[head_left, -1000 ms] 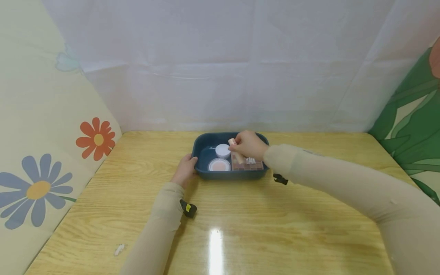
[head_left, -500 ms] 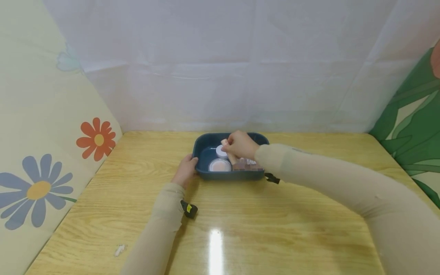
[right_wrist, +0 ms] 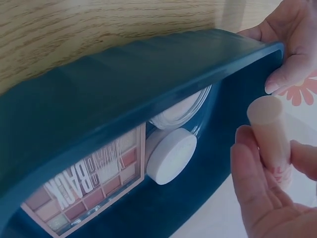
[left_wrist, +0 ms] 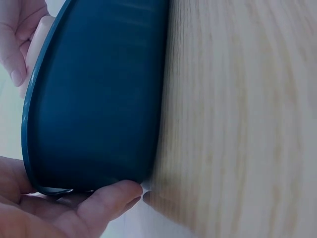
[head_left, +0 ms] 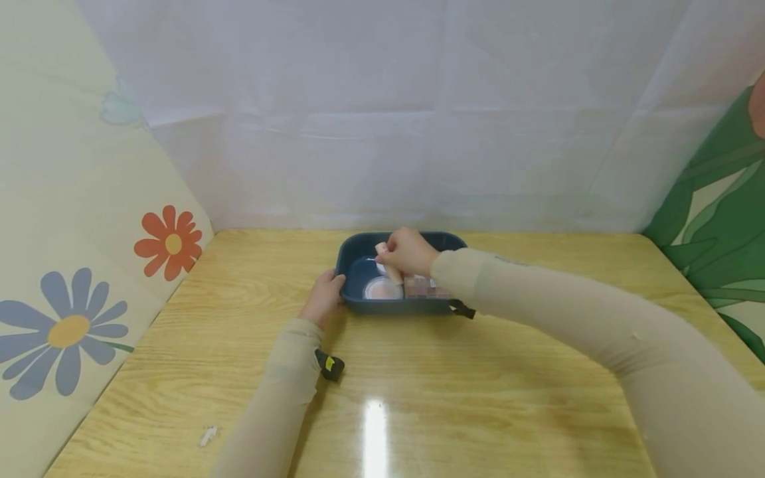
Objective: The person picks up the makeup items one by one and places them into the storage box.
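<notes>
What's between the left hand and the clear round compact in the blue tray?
The head view shows only the blue tray between the left hand and the clear round compact: its end wall, then a bare strip of its inside.

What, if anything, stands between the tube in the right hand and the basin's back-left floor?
Nothing visible blocks the tube: the white jar lies right of that bare patch of basin, the round compact in front.

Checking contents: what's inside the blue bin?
The bin holds a palette, jar and round case, covering the floor beneath. The right grip holds a tube over the bin. In the head view the right sleeve hides part of the bin's right end.
</notes>
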Motion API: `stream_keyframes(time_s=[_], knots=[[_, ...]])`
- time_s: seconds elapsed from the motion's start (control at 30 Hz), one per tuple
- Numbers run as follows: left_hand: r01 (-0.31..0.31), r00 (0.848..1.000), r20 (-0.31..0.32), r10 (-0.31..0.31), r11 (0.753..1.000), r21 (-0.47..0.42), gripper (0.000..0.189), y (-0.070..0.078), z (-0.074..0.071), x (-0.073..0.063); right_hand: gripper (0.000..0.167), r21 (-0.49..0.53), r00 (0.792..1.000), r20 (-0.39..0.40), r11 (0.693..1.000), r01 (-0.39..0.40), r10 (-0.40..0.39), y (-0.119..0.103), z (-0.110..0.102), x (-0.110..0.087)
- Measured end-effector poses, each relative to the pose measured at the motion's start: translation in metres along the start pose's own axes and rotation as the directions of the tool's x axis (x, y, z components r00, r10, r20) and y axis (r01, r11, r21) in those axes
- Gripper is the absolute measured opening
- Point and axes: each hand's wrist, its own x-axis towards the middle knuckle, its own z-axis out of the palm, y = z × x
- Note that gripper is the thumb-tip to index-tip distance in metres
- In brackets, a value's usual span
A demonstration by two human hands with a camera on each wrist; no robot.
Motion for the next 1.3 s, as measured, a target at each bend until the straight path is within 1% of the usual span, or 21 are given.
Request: stream_keyframes(time_s=[0.2,0.4,0.57,0.7,0.73,0.83,0.93,0.97,1.1,1.3], knots=[[0.003,1.0,0.006,-0.003,1.0,-0.01,0.044,0.001,0.0,-0.001,0.024,-0.033,1.0,-0.009,0.999,0.024,-0.024,-0.001,0.003,0.003],[0.002,1.0,0.006,-0.002,1.0,-0.004,0.045,0.001,0.0,-0.001,0.024,-0.003,1.0,0.023,1.0,-0.003,0.003,-0.002,0.004,0.007],[0.014,1.0,0.011,-0.014,1.0,0.004,0.045,0.003,-0.001,-0.002,0.023,0.019,0.999,0.035,1.0,-0.013,0.013,-0.003,0.005,0.01],[-0.001,1.0,0.014,0.001,1.0,-0.004,0.044,-0.003,-0.003,0.004,0.023,0.023,0.999,0.044,1.0,-0.015,0.014,-0.006,0.005,0.012],[-0.028,0.999,0.021,0.029,0.999,-0.016,0.043,-0.008,-0.005,0.009,0.024,0.018,0.999,0.045,1.0,-0.017,0.016,-0.006,0.005,0.012],[-0.042,0.999,0.022,0.042,0.999,-0.017,0.042,-0.012,-0.006,0.012,0.024,0.012,0.999,0.05,1.0,-0.021,0.021,-0.006,0.005,0.014],[-0.035,0.999,0.014,0.035,0.999,-0.001,0.043,-0.008,-0.005,0.008,0.024,0.023,0.998,0.056,0.999,-0.034,0.033,-0.007,0.005,0.016],[-0.01,1.0,0.003,0.01,1.0,0.015,0.043,-0.003,-0.003,0.004,0.024,0.028,0.998,0.058,0.999,-0.037,0.035,-0.007,0.005,0.017],[-0.006,1.0,0.006,0.006,1.0,0.02,0.044,0.002,-0.001,-0.002,0.024,0.04,0.997,0.062,0.998,-0.05,0.047,-0.01,0.006,0.018],[0.002,1.0,-0.001,-0.002,1.0,0.017,0.044,0.0,-0.002,0.0,0.022,0.052,0.996,0.068,0.996,-0.067,0.063,-0.015,0.008,0.02]])
